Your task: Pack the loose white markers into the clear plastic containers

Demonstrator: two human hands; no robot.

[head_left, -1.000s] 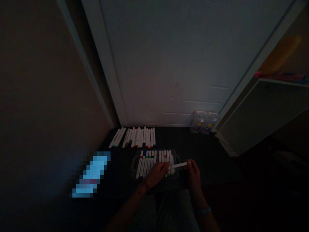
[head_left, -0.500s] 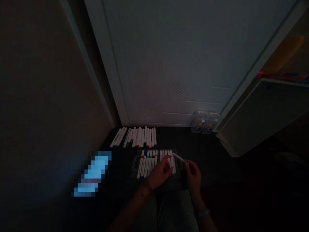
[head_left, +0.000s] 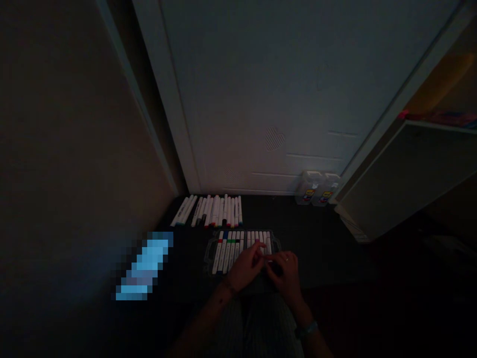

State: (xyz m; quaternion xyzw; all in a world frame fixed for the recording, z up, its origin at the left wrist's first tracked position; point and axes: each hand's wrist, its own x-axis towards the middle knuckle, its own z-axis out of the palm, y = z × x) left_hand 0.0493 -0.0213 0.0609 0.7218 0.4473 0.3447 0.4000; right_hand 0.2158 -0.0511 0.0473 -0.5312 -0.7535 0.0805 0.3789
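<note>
A clear plastic case (head_left: 210,253) lies on the dark tabletop with white markers (head_left: 225,256) in a row inside, several showing red, blue or green bands. Over the right half of the case, my left hand (head_left: 244,266) rests with bent fingers apart, touching the markers there. My right hand (head_left: 285,276) meets it at the right end of the row. Its fingers are closed on a white marker (head_left: 269,242) lying there among the others, its lower part hidden by the fingers. Dim light blurs the fingertips.
More loose white markers (head_left: 216,211) lie side by side at the back left of the table. Two clear plastic cases (head_left: 315,189) stand upright against the white panel (head_left: 242,99) at the back right. A bright pixelated rectangle (head_left: 143,266) is on the left.
My right hand has moved left with the marker, from beside the case to the row's right end. That marker now lies in line with the others. My left hand has barely moved.
</note>
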